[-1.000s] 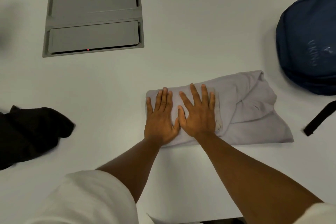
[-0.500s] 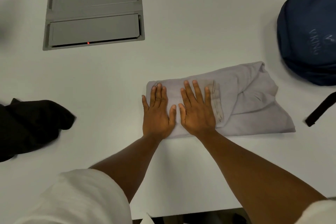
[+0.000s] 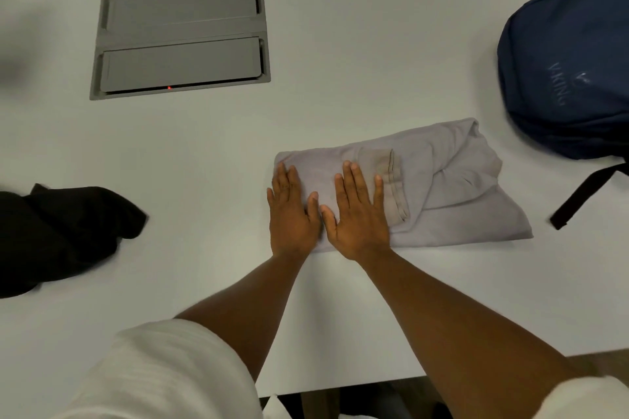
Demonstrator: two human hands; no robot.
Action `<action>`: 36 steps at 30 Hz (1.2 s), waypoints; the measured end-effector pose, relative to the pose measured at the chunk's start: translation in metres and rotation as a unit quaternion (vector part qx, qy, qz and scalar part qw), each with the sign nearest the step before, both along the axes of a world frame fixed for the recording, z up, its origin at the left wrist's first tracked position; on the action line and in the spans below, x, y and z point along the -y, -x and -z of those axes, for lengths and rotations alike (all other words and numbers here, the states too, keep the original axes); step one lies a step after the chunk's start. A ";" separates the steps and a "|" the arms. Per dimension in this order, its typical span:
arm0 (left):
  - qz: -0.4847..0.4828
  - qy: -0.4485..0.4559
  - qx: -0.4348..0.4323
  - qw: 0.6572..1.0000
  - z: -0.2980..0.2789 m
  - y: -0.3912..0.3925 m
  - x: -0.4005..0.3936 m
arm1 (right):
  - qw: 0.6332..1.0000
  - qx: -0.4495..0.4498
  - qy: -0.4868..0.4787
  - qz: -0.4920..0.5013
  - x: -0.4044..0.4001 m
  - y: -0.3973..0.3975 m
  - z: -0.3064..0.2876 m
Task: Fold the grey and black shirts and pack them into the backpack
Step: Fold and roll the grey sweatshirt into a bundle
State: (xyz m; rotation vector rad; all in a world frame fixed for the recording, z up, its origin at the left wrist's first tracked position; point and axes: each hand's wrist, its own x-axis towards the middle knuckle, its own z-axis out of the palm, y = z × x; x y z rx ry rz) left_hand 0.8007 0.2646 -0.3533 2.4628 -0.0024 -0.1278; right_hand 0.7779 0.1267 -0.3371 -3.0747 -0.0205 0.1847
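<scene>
The grey shirt [image 3: 439,187] lies folded into a rough rectangle on the white table, its left end flat under both palms, the right end bunched and creased out past the right hand [image 3: 359,214]. A hemmed edge runs just beside that hand's little finger. The black shirt [image 3: 58,235] sits crumpled and unfolded, well off to the left of the left hand [image 3: 292,214]. The navy backpack [image 3: 568,75] rests beyond and to the right of the hands, near the grey shirt's far corner, a black strap trailing beside it.
</scene>
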 end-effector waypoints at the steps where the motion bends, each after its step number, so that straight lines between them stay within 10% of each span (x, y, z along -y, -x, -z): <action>1: -0.047 0.034 -0.032 0.998 -0.009 0.002 0.004 | 1.000 -0.006 -0.003 0.002 0.001 -0.001 -0.003; 8: -0.244 0.132 -0.150 0.949 -0.050 -0.015 -0.007 | 0.992 -0.058 -0.102 0.052 -0.014 -0.015 -0.025; 12: -0.247 0.242 -0.291 0.892 -0.062 -0.031 -0.018 | 0.987 -0.088 -0.113 0.071 -0.018 -0.024 -0.035; 21: -0.182 0.389 -0.279 0.859 -0.129 -0.058 -0.054 | 0.948 0.026 -0.287 0.134 -0.038 -0.037 -0.066; 24: -0.139 0.414 -0.337 0.834 -0.155 -0.070 -0.071 | 0.846 -0.050 -0.474 0.240 -0.063 -0.045 -0.088; 29: -0.070 0.411 -0.402 0.815 -0.178 -0.083 -0.084 | 0.536 -0.207 -0.743 0.343 -0.068 -0.067 -0.119; 36: -0.003 0.349 -0.431 0.833 -0.171 -0.086 -0.030 | 0.468 -0.280 -0.777 0.314 -0.017 -0.072 -0.133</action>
